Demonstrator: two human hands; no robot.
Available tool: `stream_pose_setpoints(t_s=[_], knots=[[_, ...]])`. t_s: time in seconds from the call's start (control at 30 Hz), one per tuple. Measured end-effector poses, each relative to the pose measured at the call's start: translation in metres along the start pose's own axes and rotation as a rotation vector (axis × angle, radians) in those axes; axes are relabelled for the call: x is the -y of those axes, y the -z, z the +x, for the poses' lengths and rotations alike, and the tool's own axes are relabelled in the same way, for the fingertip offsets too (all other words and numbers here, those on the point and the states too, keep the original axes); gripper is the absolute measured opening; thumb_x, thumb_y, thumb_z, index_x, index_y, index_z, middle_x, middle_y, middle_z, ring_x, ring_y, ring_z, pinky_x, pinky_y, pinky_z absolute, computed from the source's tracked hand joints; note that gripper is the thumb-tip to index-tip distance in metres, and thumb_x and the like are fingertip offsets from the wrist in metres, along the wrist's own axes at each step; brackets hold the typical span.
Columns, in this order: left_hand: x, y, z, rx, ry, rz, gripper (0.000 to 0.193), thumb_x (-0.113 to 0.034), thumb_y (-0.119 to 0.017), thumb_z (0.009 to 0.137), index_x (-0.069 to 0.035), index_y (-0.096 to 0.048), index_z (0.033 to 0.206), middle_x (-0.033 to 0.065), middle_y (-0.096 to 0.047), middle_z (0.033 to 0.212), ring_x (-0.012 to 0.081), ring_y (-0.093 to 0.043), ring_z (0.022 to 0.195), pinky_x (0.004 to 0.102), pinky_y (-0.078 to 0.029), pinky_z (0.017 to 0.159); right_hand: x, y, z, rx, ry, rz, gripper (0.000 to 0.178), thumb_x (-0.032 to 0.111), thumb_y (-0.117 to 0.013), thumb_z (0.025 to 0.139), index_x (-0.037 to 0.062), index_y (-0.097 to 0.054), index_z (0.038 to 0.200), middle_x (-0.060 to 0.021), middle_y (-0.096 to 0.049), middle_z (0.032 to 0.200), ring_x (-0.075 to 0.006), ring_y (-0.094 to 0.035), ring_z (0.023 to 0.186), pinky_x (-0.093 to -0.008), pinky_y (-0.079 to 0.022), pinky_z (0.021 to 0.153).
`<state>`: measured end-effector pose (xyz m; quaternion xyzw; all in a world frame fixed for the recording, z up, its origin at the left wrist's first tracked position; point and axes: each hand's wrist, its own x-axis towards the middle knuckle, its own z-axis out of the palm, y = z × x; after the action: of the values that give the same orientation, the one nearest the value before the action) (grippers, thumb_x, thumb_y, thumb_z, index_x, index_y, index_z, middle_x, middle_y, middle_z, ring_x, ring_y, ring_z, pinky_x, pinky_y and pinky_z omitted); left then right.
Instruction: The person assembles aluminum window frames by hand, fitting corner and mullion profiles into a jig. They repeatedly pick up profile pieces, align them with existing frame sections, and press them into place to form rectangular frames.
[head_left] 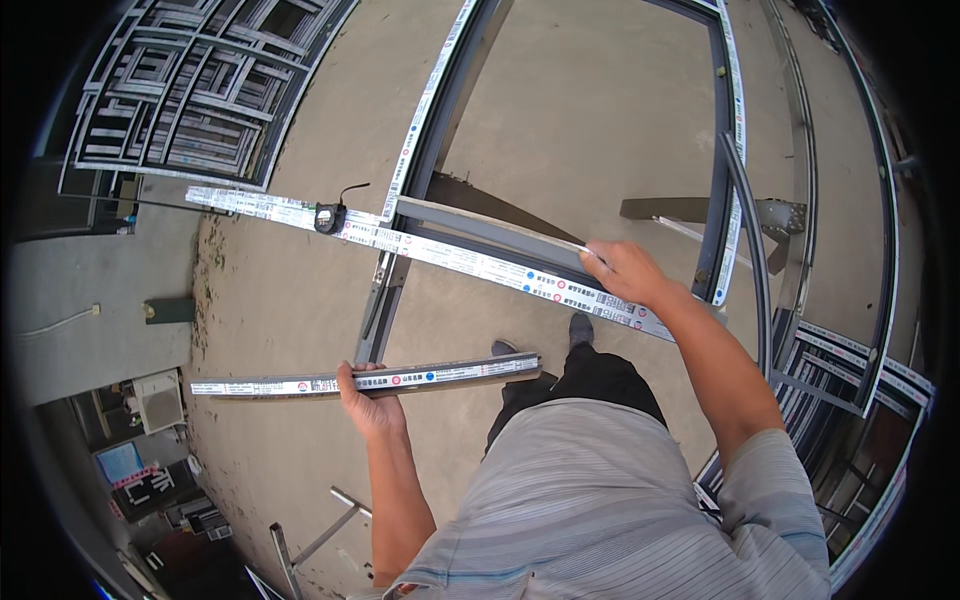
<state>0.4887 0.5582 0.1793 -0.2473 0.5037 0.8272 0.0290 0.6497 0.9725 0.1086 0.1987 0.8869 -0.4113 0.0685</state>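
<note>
My left hand (372,402) is closed round the middle of a short metal profile (460,374), which carries a printed white protective film and lies crosswise in front of my body. A large grey metal window frame (424,110) with film on its outer edges stretches away from me at waist height. At its near rail, my right hand (628,272) has its fingers curled over the bar, thumb and fingertips together. A long film-covered profile (470,262) runs along that near side and juts out to the left. A black tape measure (330,218) rests on it.
Support bars (385,305) show under the frame. Stacked window frames (190,95) stand at the far left, and more frames and profiles (840,370) at the right. A curved dark strip (750,240) crosses the right side. A metal stand (315,540) is at the lower left.
</note>
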Motion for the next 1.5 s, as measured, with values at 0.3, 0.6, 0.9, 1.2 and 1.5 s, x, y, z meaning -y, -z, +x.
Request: stream_pose_setpoints(t_s=[0.3,0.6,0.9,1.2,1.5], knots=[[-0.015,0.05,0.005,-0.091,-0.122,0.081,0.021,-0.022,-0.077,0.101,-0.009,-0.06,0.097,0.0018,-0.061,0.082,0.0163,-0.059,0.078,0.0369,-0.053,0.084,-0.015,-0.014,0.022,0.122,-0.014,0.038,0.042,0.043,-0.053,0.109,0.0043,-0.07,0.104,-0.0291,-0.071,0.094,-0.0515,-0.067,0.092,-0.0587,-0.052,0.084],[-0.01,0.058,0.025,0.013,-0.034,0.112,0.022,-0.026,-0.078,0.101,-0.012,-0.062,0.097,0.0026,-0.065,0.087,0.0192,-0.062,0.082,0.0369,-0.055,0.084,-0.028,-0.032,0.026,0.074,0.023,0.022,0.04,0.041,-0.053,0.108,0.0055,-0.071,0.107,-0.0255,-0.075,0.102,-0.05,-0.069,0.102,-0.0603,-0.053,0.089],[-0.005,0.035,0.032,0.097,0.055,0.24,0.022,-0.026,-0.079,0.101,-0.011,-0.064,0.095,0.0029,-0.064,0.088,0.0189,-0.063,0.084,0.0358,-0.055,0.084,-0.009,-0.03,0.021,0.024,-0.092,0.008,0.04,0.037,-0.05,0.108,0.0054,-0.074,0.103,-0.0228,-0.076,0.101,-0.0464,-0.072,0.1,-0.0603,-0.054,0.089],[0.003,0.006,0.027,0.194,0.07,0.3,0.022,-0.026,-0.078,0.101,-0.011,-0.064,0.093,0.0035,-0.066,0.087,0.0192,-0.064,0.083,0.0349,-0.056,0.081,-0.015,-0.032,0.02,0.001,-0.087,0.1,0.043,0.036,-0.053,0.106,0.0016,-0.076,0.098,-0.0242,-0.077,0.101,-0.046,-0.072,0.099,-0.0575,-0.056,0.09],[0.004,0.0,0.024,0.217,0.086,0.303,0.022,-0.025,-0.076,0.102,-0.01,-0.064,0.093,0.0042,-0.066,0.086,0.0197,-0.065,0.082,0.0352,-0.057,0.082,-0.007,-0.011,0.018,0.104,-0.161,0.201,0.041,0.034,-0.053,0.103,0.0039,-0.079,0.114,-0.0242,-0.076,0.122,-0.0435,-0.071,0.117,-0.0544,-0.055,0.102]])
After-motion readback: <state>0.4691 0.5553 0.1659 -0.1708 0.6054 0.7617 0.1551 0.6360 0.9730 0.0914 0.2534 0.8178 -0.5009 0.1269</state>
